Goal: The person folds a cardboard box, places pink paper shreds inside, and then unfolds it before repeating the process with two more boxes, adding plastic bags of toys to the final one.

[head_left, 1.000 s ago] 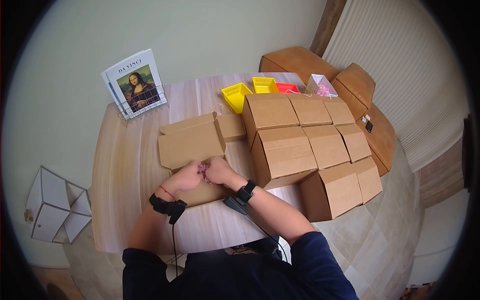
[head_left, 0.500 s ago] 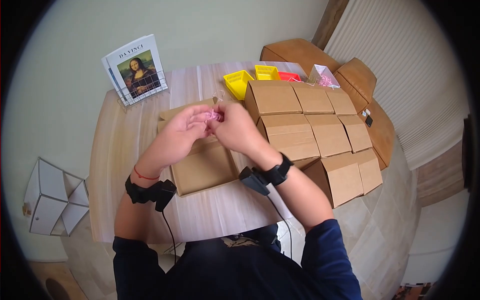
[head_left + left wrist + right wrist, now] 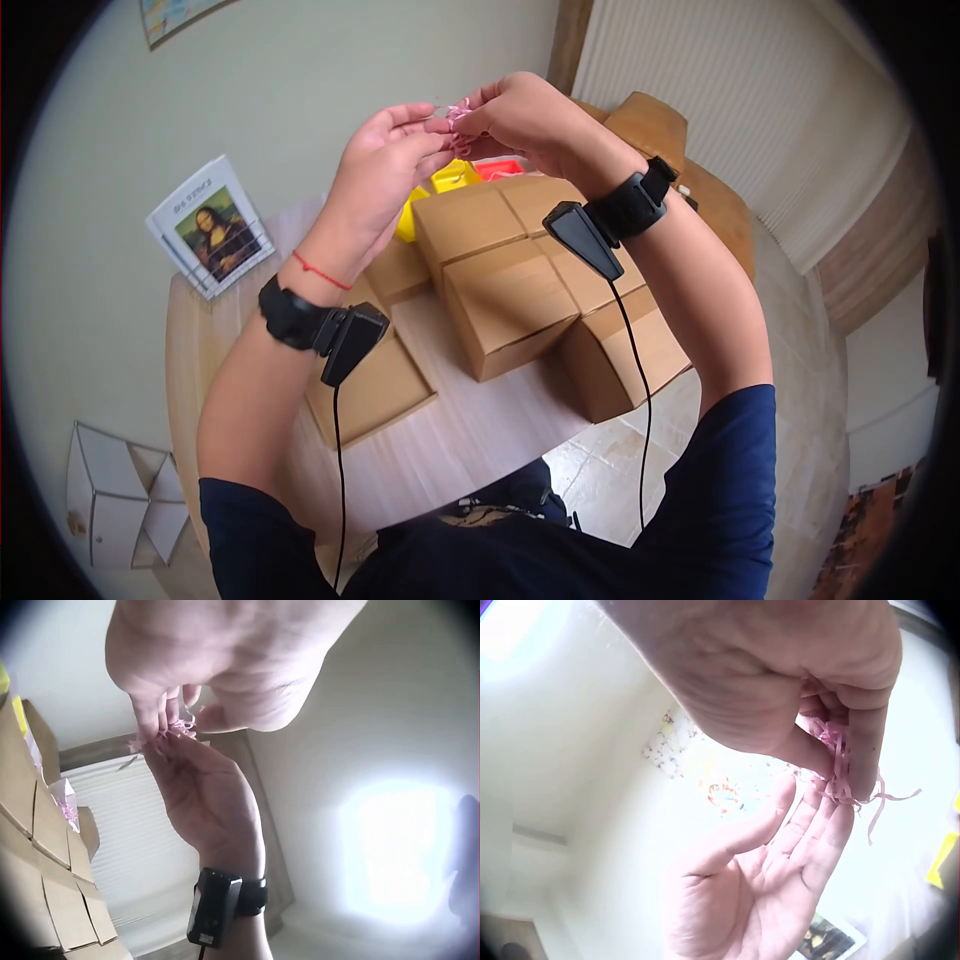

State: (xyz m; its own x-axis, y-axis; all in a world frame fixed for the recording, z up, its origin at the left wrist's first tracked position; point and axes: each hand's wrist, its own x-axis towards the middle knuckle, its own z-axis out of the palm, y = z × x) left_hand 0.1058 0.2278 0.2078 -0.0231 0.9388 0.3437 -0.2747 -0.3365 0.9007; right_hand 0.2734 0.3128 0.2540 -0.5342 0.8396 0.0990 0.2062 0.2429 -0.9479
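Pink shredded paper point(image 3: 461, 127) is held up between the two hands, high above the table. My right hand point(image 3: 540, 125) has fingers and thumb curled round the shreds; in the right wrist view loose strands of the pink paper point(image 3: 840, 761) hang out below that hand's fingers. My left hand point(image 3: 382, 170) faces it with the fingers lightly bent, and its fingertips touch the shreds from the left. Seen in the right wrist view, the left palm point(image 3: 742, 900) holds nothing. An open cardboard box point(image 3: 385, 395) lies below, partly hidden by the left forearm.
Closed cardboard boxes point(image 3: 505, 290) stand in rows on the right of the table. Behind them are yellow point(image 3: 457, 176) and red baskets point(image 3: 500, 170). A wire rack with a Da Vinci book point(image 3: 215, 230) stands at the left edge. A white container with pink shreds point(image 3: 66, 801) shows in the left wrist view.
Both hands have risen from the open box with the pink shreds, up and away over the table. The head view has shifted too, so the boxes and book sit further left.
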